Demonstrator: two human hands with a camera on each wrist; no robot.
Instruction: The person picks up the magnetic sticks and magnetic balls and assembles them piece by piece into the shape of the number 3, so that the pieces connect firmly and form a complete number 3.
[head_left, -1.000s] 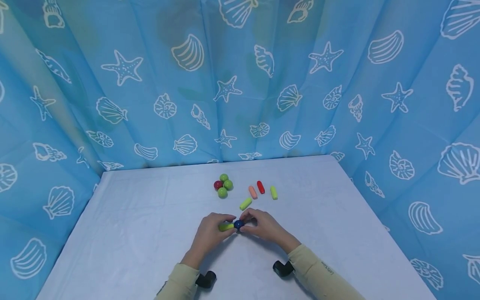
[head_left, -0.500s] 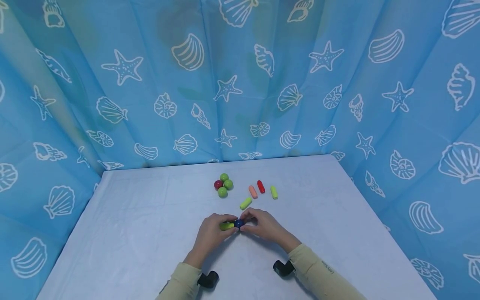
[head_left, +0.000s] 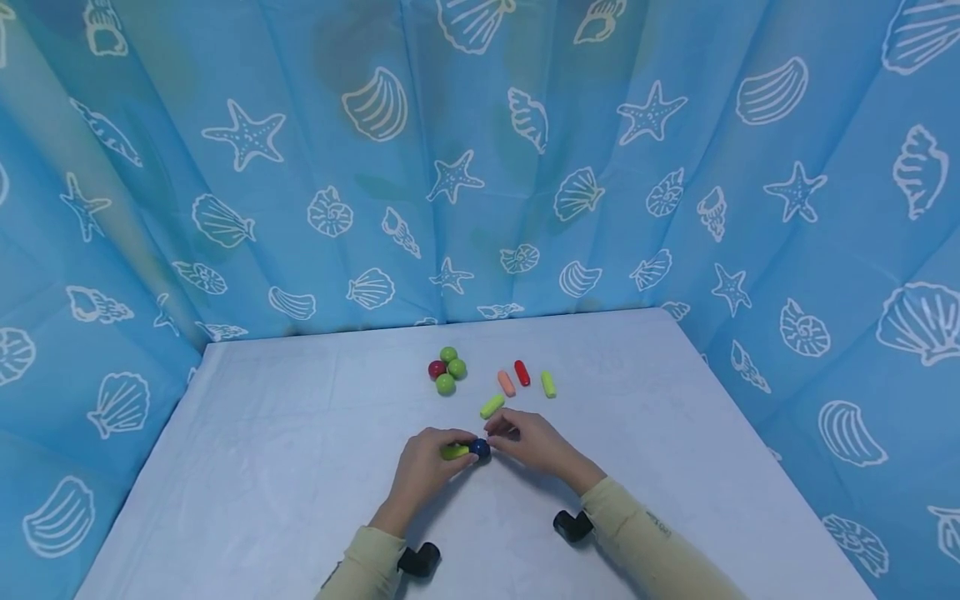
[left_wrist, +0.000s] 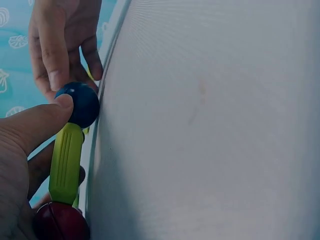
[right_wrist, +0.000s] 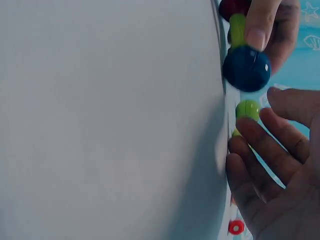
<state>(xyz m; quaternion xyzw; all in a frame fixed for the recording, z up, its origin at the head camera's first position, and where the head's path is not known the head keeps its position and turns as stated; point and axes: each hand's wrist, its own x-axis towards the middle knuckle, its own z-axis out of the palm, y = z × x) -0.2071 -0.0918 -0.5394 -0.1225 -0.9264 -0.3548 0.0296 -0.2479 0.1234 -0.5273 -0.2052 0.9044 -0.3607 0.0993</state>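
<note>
My left hand [head_left: 422,467] pinches a joined toy piece: a yellow-green stick [left_wrist: 66,155] with a blue ball [head_left: 480,450] at one end and a dark red ball [left_wrist: 61,222] at the other. In the left wrist view its thumb lies against the blue ball, and the dark red ball sits by the palm. My right hand [head_left: 536,443] is just to the right of the blue ball, holding nothing. The right wrist view shows its fingers [right_wrist: 272,150] spread and a small gap between the thumb and the blue ball.
Beyond the hands on the white table [head_left: 285,433] lie three green balls [head_left: 446,384] clustered with a red ball [head_left: 437,369]. To their right are a salmon stick [head_left: 506,383], a red stick [head_left: 522,373] and two yellow-green sticks [head_left: 492,407]. A blue shell-print curtain [head_left: 465,225] surrounds the table.
My right hand has let go of the blue ball and drawn slightly away to the right. The left hand keeps its grip on the piece, almost in place.
</note>
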